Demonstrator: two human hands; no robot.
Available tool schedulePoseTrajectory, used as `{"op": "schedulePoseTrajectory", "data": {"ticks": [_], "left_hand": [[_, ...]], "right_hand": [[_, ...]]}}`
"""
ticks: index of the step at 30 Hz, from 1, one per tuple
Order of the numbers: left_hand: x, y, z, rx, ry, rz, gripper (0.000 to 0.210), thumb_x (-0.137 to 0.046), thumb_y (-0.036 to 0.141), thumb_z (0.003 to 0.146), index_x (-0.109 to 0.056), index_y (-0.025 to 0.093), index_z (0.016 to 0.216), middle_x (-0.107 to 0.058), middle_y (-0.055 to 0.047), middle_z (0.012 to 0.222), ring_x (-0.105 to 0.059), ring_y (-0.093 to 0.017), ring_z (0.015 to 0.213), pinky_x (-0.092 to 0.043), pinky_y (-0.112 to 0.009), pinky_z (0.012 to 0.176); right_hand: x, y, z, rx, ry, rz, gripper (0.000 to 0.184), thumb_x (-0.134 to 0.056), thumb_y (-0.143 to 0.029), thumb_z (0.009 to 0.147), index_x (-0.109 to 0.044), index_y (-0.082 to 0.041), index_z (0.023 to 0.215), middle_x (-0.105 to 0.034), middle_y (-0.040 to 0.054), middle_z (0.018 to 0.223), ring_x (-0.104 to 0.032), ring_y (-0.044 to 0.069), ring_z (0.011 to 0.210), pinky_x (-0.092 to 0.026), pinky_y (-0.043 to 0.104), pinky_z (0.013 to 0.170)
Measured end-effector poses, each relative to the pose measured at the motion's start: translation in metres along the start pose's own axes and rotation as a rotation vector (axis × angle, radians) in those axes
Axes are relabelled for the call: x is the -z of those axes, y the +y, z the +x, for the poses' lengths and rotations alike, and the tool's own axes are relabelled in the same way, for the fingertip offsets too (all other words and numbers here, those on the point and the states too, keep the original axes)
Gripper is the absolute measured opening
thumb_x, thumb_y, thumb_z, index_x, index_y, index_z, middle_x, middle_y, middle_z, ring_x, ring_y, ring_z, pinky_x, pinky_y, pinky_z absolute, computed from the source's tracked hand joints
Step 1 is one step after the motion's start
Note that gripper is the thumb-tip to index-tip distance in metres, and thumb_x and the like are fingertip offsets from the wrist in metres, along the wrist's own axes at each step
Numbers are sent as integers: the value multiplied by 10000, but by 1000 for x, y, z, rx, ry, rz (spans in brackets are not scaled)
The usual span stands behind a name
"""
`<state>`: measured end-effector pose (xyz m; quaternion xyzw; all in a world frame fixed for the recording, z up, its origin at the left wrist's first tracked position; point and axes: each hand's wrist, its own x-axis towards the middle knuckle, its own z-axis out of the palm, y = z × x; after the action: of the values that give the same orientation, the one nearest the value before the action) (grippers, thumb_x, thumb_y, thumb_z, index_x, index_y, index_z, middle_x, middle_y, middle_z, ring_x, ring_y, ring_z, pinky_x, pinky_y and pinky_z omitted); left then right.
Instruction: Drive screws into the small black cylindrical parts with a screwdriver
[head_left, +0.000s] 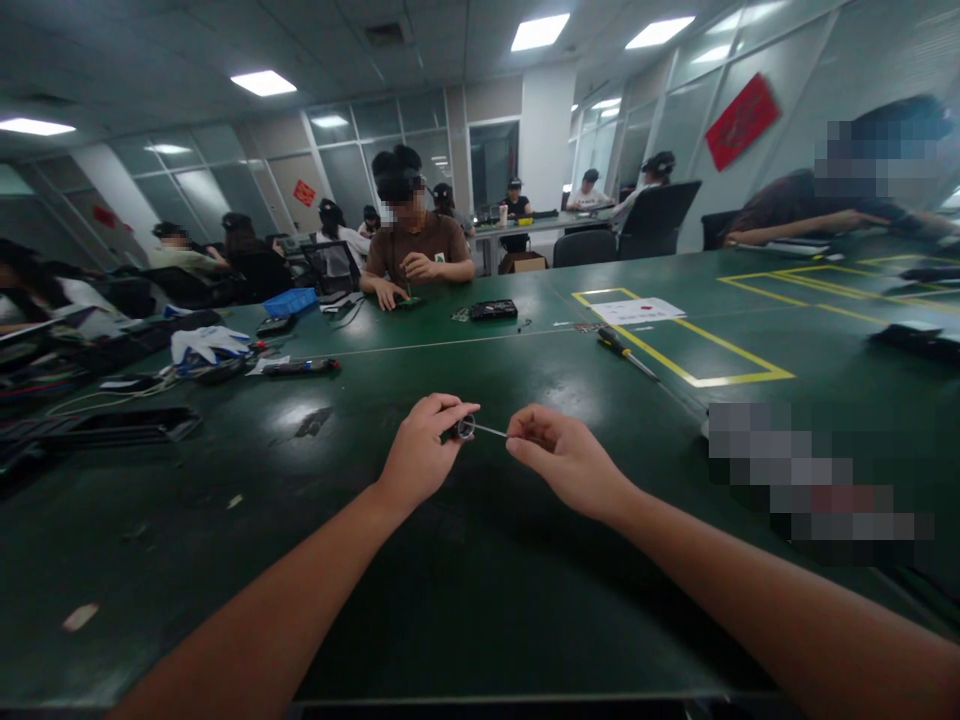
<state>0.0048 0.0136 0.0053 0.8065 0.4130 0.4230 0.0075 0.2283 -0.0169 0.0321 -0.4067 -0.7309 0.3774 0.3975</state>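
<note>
My left hand [429, 448] is closed around a small dark part with a round, silvery ring-shaped end [466, 427], held above the green table. Its exact kind is too small to make out, and my fingers cover most of it. From that ring a thin pale rod [491, 432] runs to the right. The fingertips of my right hand [564, 458] pinch the rod's far end, with the thumb below and the fingers curled. Both hands are close together over the middle of the table [465, 600].
A yellow-and-black screwdriver [626, 352] lies beyond my right hand, near yellow tape outlines and a paper sheet [641, 311]. Leftward are a dark-handled tool [302, 367], white gloves [208, 346] and a black tray-like frame [120, 428]. A person [417, 245] works opposite, beside a black box [493, 310].
</note>
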Motion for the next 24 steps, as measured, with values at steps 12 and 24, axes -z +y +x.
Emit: {"op": "schedulePoseTrajectory", "data": {"ticks": [12, 24], "left_hand": [[-4, -1, -2, 44, 6, -69, 444, -773, 70, 806, -721, 251, 1208, -694, -36, 1095, -669, -196, 1021, -557, -356, 911], [-4, -1, -2, 10, -23, -51, 427, -762, 48, 807, -723, 249, 1181, -683, -35, 1099, -651, -194, 1032, -543, -353, 918]], "right_hand": [[-2, -8, -6, 156, 91, -165, 201, -588, -291, 964, -717, -215, 1099, -762, 63, 1011, -715, 212, 904, -544, 341, 824], [5, -8, -2, 63, 70, 22, 222, -584, -333, 954, -710, -169, 1034, -737, 54, 850, -700, 203, 799, -539, 322, 748]]}}
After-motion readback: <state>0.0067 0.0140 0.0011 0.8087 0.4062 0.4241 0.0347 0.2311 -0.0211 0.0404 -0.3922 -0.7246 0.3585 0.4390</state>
